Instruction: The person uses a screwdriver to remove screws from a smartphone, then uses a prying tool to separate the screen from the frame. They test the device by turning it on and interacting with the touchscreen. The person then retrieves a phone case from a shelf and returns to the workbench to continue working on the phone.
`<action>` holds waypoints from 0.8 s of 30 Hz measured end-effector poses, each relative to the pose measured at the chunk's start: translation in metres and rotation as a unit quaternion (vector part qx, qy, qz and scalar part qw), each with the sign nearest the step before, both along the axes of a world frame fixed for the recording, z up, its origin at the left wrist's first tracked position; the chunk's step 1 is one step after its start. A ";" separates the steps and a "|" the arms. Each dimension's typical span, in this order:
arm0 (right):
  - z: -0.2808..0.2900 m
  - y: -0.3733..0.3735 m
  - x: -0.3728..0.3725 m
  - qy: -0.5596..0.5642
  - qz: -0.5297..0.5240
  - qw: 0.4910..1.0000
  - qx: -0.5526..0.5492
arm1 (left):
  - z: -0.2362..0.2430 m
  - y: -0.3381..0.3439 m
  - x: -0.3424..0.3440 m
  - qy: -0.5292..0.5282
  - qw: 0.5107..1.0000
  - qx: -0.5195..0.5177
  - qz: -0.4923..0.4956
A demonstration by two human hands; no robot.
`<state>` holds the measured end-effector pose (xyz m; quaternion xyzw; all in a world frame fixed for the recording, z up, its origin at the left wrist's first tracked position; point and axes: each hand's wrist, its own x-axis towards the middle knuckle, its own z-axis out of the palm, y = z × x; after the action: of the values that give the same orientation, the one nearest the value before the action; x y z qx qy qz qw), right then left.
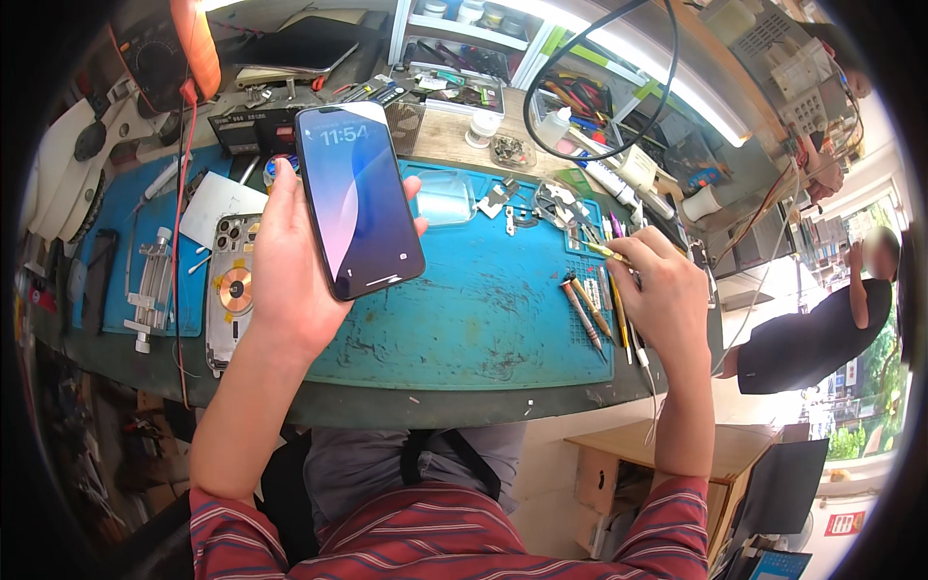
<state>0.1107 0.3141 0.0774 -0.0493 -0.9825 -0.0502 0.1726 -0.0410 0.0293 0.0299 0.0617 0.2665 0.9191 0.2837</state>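
My left hand (295,275) is closed round a smartphone (365,217), held tilted above the mat with its lit blue and pink screen facing up. Over the right part of the blue work mat (464,329), the fingers of my right hand (665,290) pinch a slim yellow-green pen-like tool (607,251). Its far end points toward small metal parts (561,205) in the mat's tray; its exact kind is unclear. Below that hand lie several screwdrivers (587,307). Beside my left wrist rests an opened phone housing (232,290) with a round copper coil.
A metal clamp fixture (153,280) stands at the left. Behind the mat are a clear plastic tray (447,198), a white jar (481,128) and crowded shelves (464,58). A black cable loop (527,106) hangs at the upper right. Another person (822,324) is far right.
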 end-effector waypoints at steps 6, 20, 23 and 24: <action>0.007 0.014 0.012 -0.073 -0.002 0.997 0.038 | 0.000 -0.003 0.003 -0.017 1.000 0.008 -0.015; -0.041 -0.004 -0.047 0.081 0.221 0.970 0.053 | -0.013 -0.001 -0.003 0.086 0.984 -0.140 0.064; -0.047 -0.006 -0.057 0.091 0.229 0.968 0.044 | -0.017 0.000 -0.004 0.092 0.971 -0.204 0.079; -0.048 -0.006 -0.059 0.093 0.228 0.968 0.046 | -0.015 0.007 0.000 0.125 0.963 -0.200 0.131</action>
<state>0.0513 0.3076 0.0295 0.1798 -0.9440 -0.0501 0.2721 -0.0412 0.0360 0.0154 0.0826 0.4837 0.8613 0.1316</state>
